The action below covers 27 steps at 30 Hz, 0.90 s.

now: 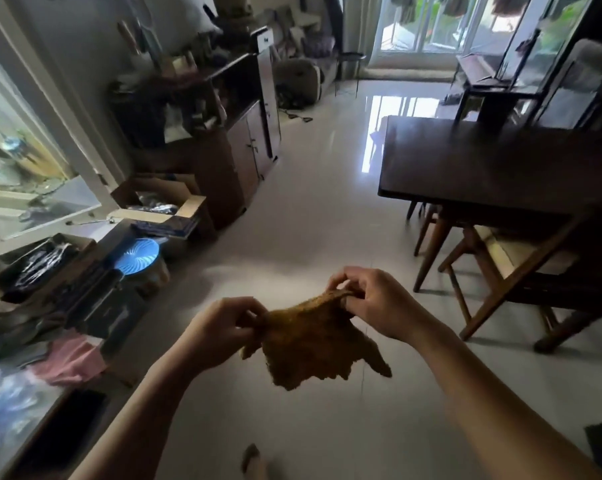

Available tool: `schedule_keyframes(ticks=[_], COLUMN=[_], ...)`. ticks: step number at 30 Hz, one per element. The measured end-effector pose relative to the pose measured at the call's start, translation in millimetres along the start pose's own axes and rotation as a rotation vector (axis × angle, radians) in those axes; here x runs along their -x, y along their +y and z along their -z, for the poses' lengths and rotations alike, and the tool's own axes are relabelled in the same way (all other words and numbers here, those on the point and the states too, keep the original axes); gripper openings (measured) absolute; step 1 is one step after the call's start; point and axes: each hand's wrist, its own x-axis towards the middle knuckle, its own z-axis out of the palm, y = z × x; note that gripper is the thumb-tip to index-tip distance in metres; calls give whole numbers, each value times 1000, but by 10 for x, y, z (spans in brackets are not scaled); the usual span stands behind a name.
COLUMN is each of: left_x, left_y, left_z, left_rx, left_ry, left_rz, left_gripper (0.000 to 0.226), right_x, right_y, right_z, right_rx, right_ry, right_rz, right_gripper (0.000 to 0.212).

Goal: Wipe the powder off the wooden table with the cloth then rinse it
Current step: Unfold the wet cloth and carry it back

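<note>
The left hand [223, 327] and right hand [372, 303] each pinch a top corner of the cloth [313, 344] — the right a little higher — probably to spread it open for wiping. It hangs over the floor [310, 220], long axis running hand to hand, ragged lower edge pointing down. The dark wooden worktop [500, 168] stands well apart to the right; powder cannot be made out.

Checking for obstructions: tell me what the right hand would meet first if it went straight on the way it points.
The cloth its fingers already pinch. Past that, the right hand points up-left over open floor towards the dark cabinet, probably; depth is unclear.
</note>
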Motion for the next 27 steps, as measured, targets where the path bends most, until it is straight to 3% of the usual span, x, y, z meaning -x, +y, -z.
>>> schedule_keyframes(ticks=[3,4,6,9,14,17,19,25,27], left_x=[-798,-1076,-1651,-2515,-4039,-4987,-5624,-7338,-7873], left_y=[-217,-277,-348,-320,-62,28,76,423,566], left_z=[252,335,517,751,1034,1120,1158,1175,1224], left_rx=[281,334,384,461,416,377,319,171,130], left_ry=[5,11,-20,-104,-250,-456,-576,-474,-556], left_rz=[24,8,9,13,56,89,55,-18,-41], left_gripper=[12,20,29,26,23,21,32,28,41], right_x=[-660,-877,-1292,-1846,-2670,-3112,-3426,-4454,-4828], right_y=[221,285,395,520,913,1238,1504,2284,2514], right_z=[308,405,596,899,1540,1930,2215,3034,3299], right_rx=[-99,-130,-207,-258,-338,-346,-356,-298,-253], right_ry=[74,84,101,209,475,609,687,803,811], right_rz=[-44,-52,-83,-127,-211,-261,-258,-280,-302], right_gripper=[18,16,10,12,19,18,14,10,10])
